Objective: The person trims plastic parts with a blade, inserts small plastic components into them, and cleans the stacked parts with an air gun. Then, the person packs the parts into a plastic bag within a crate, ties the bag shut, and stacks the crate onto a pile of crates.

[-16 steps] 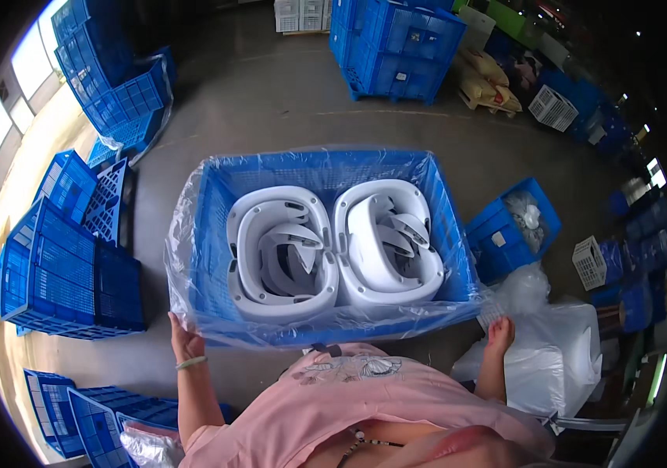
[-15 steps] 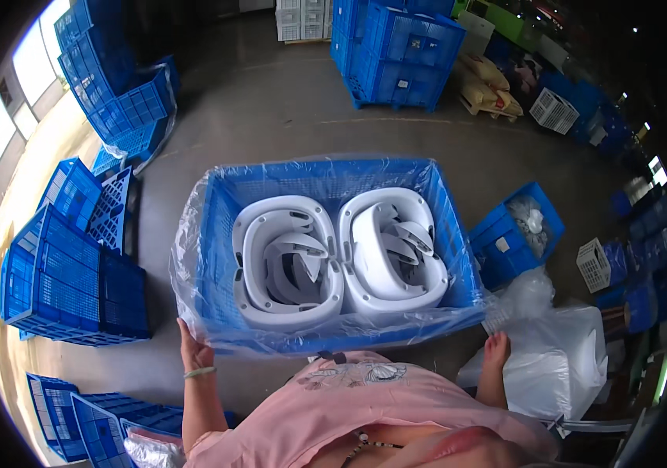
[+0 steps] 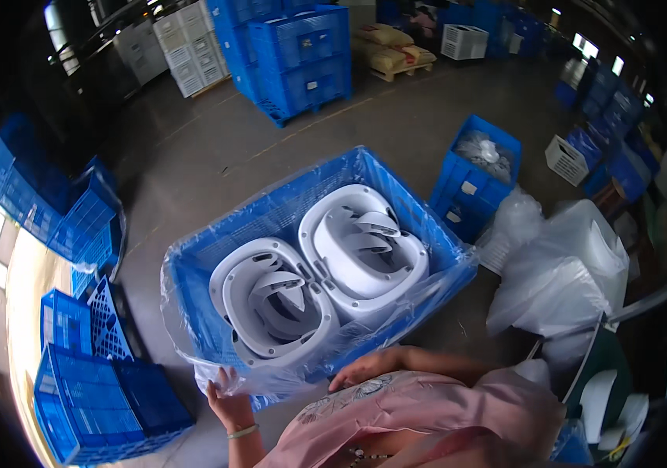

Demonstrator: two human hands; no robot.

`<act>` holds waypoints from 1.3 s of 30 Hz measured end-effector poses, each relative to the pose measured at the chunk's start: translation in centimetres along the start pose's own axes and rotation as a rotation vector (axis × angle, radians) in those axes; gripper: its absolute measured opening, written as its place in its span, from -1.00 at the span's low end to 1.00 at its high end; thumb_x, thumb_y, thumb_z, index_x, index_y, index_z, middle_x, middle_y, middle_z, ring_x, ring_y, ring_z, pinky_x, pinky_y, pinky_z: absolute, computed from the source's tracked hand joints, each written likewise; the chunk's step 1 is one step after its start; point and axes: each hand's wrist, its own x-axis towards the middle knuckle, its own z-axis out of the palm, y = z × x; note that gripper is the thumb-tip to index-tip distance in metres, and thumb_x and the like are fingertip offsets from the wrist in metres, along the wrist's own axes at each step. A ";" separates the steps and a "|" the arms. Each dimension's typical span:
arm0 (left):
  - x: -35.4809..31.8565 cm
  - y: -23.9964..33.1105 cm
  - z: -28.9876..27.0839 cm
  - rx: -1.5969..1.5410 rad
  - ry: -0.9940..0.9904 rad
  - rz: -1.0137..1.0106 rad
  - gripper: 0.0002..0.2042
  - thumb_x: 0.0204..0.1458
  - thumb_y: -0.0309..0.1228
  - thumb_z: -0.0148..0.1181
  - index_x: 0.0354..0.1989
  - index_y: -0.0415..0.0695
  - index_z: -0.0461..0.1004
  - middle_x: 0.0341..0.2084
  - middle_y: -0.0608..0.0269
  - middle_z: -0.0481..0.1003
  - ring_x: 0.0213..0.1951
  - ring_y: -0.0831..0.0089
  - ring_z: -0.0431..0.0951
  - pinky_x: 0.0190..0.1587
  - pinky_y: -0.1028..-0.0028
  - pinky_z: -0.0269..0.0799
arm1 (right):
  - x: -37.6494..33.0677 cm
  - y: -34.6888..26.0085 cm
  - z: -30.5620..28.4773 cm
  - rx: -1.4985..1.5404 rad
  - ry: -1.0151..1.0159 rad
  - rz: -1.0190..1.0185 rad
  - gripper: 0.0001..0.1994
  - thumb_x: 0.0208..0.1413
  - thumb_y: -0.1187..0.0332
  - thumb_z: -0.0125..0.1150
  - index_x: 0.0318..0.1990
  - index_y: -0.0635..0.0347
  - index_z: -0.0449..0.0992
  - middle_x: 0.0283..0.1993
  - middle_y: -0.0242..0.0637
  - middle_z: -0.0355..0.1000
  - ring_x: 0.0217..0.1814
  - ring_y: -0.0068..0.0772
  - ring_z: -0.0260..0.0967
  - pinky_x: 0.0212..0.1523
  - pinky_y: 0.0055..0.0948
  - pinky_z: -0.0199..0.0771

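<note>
A blue plastic crate (image 3: 271, 204) lined with clear plastic film (image 3: 181, 312) stands in front of me, turned at an angle. Inside lie two nested stacks of white rounded plastic shells, the left stack (image 3: 243, 343) beside the right stack (image 3: 329, 269); small holes dot their rims. My left hand (image 3: 228, 402) is at the crate's near left corner, its fingers closed on the edge of the film. Across my front, close to the crate's near side, my right hand (image 3: 364, 366) lies with fingers stretched out, pointing left; nothing shows in it.
Right of the crate stands a blue bin (image 3: 466, 183) holding clear bags, with a large translucent plastic bag (image 3: 560, 273) nearer me. Blue crates (image 3: 107, 398) stand at the left, and stacked blue containers (image 3: 302, 70) farther back. Sacks (image 3: 392, 54) rest on a pallet.
My view has swung to the right, so the crate now appears tilted. My right hand has come from the crate's right corner to my front. The left hand stays by the near left corner.
</note>
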 end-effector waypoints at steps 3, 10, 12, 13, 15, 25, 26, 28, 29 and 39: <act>5.6 -1.0 -7.6 -0.282 -0.421 -0.293 -0.71 0.05 -0.16 0.09 -0.17 -0.10 0.42 -0.22 0.28 0.50 -0.11 0.31 0.45 0.01 0.25 0.31 | 9.2 2.1 0.3 -0.299 -0.143 -0.051 -0.53 0.19 0.04 -0.07 0.08 0.23 0.32 0.05 -0.28 0.34 0.05 -0.46 0.23 0.07 -0.46 0.18; -0.1 -2.7 1.7 0.413 0.013 -0.481 -0.62 0.02 -0.19 0.12 -0.07 -0.18 0.39 -0.17 0.22 0.48 -0.07 0.23 0.44 0.03 0.20 0.30 | 19.8 16.2 -5.0 -0.779 0.007 -0.094 -0.54 0.08 0.15 0.11 0.07 0.22 0.27 -0.16 -0.21 0.44 -0.20 -0.32 0.40 -0.17 -0.35 0.37; 0.0 -1.0 -3.3 0.489 -0.093 -0.337 -0.63 0.07 -0.40 -0.01 0.06 -0.18 0.24 -0.06 0.13 0.38 -0.01 0.26 0.36 0.10 0.23 0.21 | 20.5 18.4 -5.8 -0.850 0.089 -0.262 -0.50 0.05 0.15 0.14 0.09 0.21 0.23 -0.18 -0.21 0.45 -0.21 -0.29 0.42 -0.19 -0.34 0.38; 0.5 0.4 -5.9 0.541 -0.179 -0.183 -0.57 0.11 -0.61 -0.14 0.19 -0.18 0.09 0.06 0.03 0.28 0.06 0.28 0.28 0.17 0.26 0.13 | 14.9 7.2 -0.8 -0.701 0.269 -0.181 -0.44 0.02 0.15 0.17 0.12 0.22 0.17 -0.19 -0.18 0.45 -0.18 -0.20 0.43 -0.20 -0.31 0.39; -0.1 -0.2 -1.5 0.386 -0.104 -0.060 -0.65 0.07 -0.42 -0.02 0.06 -0.17 0.24 -0.07 0.14 0.39 -0.01 0.26 0.36 0.07 0.28 0.22 | 12.6 3.2 -0.4 -0.997 0.640 -0.255 -0.48 0.03 0.17 0.15 0.09 0.21 0.20 -0.22 -0.16 0.45 -0.22 -0.14 0.43 -0.22 -0.31 0.42; 2.8 -3.3 2.3 -0.009 0.108 -0.376 -0.61 -0.04 -0.11 0.18 -0.14 -0.13 0.45 -0.29 0.27 0.53 -0.16 0.38 0.47 -0.04 0.23 0.33 | -3.9 1.2 -1.2 -0.811 1.250 -0.518 -0.59 -0.03 0.31 0.25 0.01 0.16 0.38 0.35 -0.07 -0.05 0.38 -0.22 -0.08 0.22 -0.35 0.03; 1.9 -2.6 3.6 -0.012 0.112 -0.374 -0.61 -0.04 -0.11 0.18 -0.14 -0.13 0.45 -0.29 0.27 0.53 -0.16 0.38 0.47 -0.04 0.23 0.33 | -5.6 1.2 -0.5 -0.812 1.324 -0.547 -0.67 -0.02 0.33 0.24 -0.08 0.19 0.43 0.35 -0.09 -0.03 0.37 -0.23 -0.05 0.20 -0.36 0.07; 1.2 -1.2 5.5 0.022 -0.024 -0.284 -0.68 -0.01 -0.15 0.16 -0.21 -0.12 0.49 -0.35 0.32 0.54 -0.21 0.43 0.49 -0.10 0.30 0.36 | -8.1 1.0 0.1 -0.809 1.401 -0.574 -0.75 -0.01 0.36 0.23 -0.16 0.21 0.48 0.34 -0.11 -0.01 0.36 -0.25 -0.03 0.17 -0.37 0.10; 2.9 -0.4 3.4 -0.108 -0.141 -0.297 -0.74 0.03 -0.21 0.13 -0.24 -0.14 0.50 -0.35 0.30 0.55 -0.27 0.44 0.52 -0.19 0.40 0.41 | -9.1 1.3 0.3 -0.616 1.401 -0.508 -0.70 -0.03 0.34 0.25 -0.13 0.23 0.46 0.30 -0.09 0.07 0.33 -0.31 0.02 0.17 -0.41 0.11; 5.0 -5.3 1.2 -0.205 0.018 -0.239 -0.81 0.10 -0.24 -0.01 -0.36 -0.07 0.44 -0.51 0.36 0.51 -0.54 0.57 0.49 -0.65 0.64 0.38 | -16.2 3.4 -5.2 -1.143 1.678 -0.320 -0.65 -0.03 0.36 0.14 -0.01 0.04 0.46 0.25 -0.14 0.15 0.28 -0.15 0.08 0.23 -0.20 0.04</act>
